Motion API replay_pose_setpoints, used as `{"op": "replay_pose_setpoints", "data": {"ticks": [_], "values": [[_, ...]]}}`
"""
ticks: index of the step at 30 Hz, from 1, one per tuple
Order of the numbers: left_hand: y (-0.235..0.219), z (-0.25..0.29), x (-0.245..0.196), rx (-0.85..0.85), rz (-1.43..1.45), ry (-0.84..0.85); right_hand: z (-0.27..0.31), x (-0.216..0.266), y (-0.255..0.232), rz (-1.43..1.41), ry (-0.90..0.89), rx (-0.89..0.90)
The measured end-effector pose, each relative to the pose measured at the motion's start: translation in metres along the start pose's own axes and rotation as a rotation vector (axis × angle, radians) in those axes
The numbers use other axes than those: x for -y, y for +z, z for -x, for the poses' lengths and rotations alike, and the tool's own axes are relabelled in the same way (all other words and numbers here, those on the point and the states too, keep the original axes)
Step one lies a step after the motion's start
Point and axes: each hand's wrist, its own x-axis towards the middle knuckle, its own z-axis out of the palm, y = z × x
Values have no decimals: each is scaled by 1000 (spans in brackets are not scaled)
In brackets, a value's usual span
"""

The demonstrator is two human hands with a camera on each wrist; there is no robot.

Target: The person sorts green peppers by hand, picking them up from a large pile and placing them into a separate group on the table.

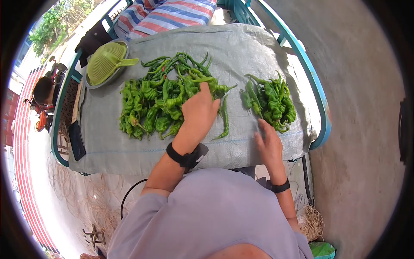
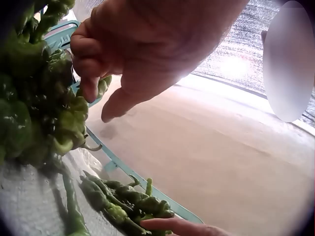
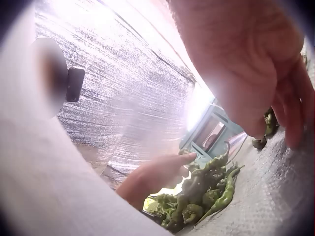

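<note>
A large heap of green peppers point(image 1: 151, 103) lies on the grey woven sheet point(image 1: 207, 157). My left hand point(image 1: 199, 111) is over the heap's right side, index finger extended towards the peppers and thumb apart from it. In the left wrist view, the left hand point(image 2: 142, 54) has its other fingers bent, and nothing shows in its grip. A smaller pile of wrinkled green peppers point(image 1: 274, 101) lies to the right. My right hand point(image 1: 271, 149) is at the near edge of this pile, fingers loosely extended. One long green pepper point(image 1: 225, 118) lies between the two groups.
A yellow-green strainer point(image 1: 103, 62) sits in a metal basin point(image 1: 90, 83) at the back left. A dark phone-like slab point(image 1: 76, 141) lies at the left edge. Teal rails point(image 1: 308, 73) border the sheet. Striped fabric point(image 1: 177, 17) lies behind.
</note>
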Motion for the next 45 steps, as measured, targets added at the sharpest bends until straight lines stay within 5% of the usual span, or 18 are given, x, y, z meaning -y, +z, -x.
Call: {"op": "replay_pose_setpoints", "data": {"ticks": [3, 5, 11, 15, 20, 30, 33, 39, 45], "values": [[3, 2, 6, -24, -44, 22, -4, -7, 11, -65, -7, -66], [-4, 0, 2, -27, -71, -41, -2, 4, 3, -280, 166, 41], [2, 11, -7, 103, 422, 76, 9, -1, 4, -574, 312, 87], [24, 23, -21, 555, 417, 196, 11, 0, -4, -686, 446, 223], [67, 34, -30, 560, 493, 109, 20, -15, -15, -915, 367, 399], [54, 28, -38, 821, 958, -139, 17, 4, -19, -1001, 248, 585], [72, 28, -23, 729, 862, 95, 13, -1, -11, -881, 132, 606], [58, 22, -18, 802, 748, 72, -2, 5, -5, -825, 21, 663], [40, 32, -19, 272, 446, 355, -7, 6, -11, -690, 133, 527]]}}
